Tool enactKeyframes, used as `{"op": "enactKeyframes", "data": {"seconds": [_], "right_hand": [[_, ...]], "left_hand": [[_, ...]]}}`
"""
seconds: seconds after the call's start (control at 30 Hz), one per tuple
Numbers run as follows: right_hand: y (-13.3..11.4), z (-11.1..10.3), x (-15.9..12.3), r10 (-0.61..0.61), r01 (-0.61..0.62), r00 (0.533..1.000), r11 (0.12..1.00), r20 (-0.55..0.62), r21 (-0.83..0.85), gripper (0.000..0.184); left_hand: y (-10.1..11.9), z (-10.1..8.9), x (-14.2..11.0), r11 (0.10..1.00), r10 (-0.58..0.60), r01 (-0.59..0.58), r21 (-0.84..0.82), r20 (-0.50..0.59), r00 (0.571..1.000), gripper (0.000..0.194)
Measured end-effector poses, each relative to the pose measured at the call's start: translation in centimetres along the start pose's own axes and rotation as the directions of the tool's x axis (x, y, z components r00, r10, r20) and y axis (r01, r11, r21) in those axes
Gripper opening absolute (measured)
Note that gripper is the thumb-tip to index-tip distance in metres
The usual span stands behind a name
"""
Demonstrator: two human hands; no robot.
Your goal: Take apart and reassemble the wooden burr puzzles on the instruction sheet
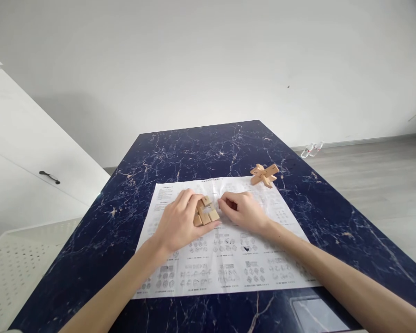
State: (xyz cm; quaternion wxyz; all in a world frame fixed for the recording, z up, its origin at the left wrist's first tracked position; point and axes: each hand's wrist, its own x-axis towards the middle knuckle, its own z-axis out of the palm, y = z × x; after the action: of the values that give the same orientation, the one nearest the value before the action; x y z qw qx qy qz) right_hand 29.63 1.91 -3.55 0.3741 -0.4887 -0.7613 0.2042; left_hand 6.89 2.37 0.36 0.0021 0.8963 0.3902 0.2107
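Observation:
Light wooden puzzle blocks sit grouped over the instruction sheet, with a gap in their middle. My left hand is closed round them from the left, its thumb along the near side. Just to the right, my right hand rests on the sheet with its fingers curled in; whether anything is between the fingertips is hidden. Beyond it, at the sheet's far right corner, stands a cross-shaped wooden puzzle with numbers marked on its ends, touched by neither hand.
The dark blue marble-patterned table reaches toward a pale wall. A flat, light rectangular object lies at the near right edge. On the floor to the right are clear plastic bottles. A white cabinet stands at the left.

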Motion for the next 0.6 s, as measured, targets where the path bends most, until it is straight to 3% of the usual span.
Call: {"op": "enactKeyframes", "data": {"seconds": [0.13,0.23,0.47,0.6], "right_hand": [[0.2,-0.2,0.3,0.055,-0.054,0.998,0.998,-0.023,0.033,0.037],[0.1,-0.3,0.2,0.065,-0.064,0.998,0.997,-0.013,0.045,0.037],[-0.4,-0.5,0.1,0.099,-0.102,0.994,0.992,0.042,0.070,0.037],[-0.5,-0.6,0.2,0.131,-0.135,0.990,0.988,0.054,0.080,0.037]], "left_hand": [[0.1,2.1,1.1,0.996,0.058,-0.053,-0.077,0.062,0.996,0.059],[-0.1,2.7,1.2,0.990,0.034,-0.019,-0.141,0.104,0.994,0.059],[-1.1,1.8,-0.1,0.964,-0.060,0.106,-0.243,0.192,0.980,0.079],[-2.0,1.4,-0.8,0.948,-0.078,0.148,-0.281,0.246,0.966,0.071]]}}
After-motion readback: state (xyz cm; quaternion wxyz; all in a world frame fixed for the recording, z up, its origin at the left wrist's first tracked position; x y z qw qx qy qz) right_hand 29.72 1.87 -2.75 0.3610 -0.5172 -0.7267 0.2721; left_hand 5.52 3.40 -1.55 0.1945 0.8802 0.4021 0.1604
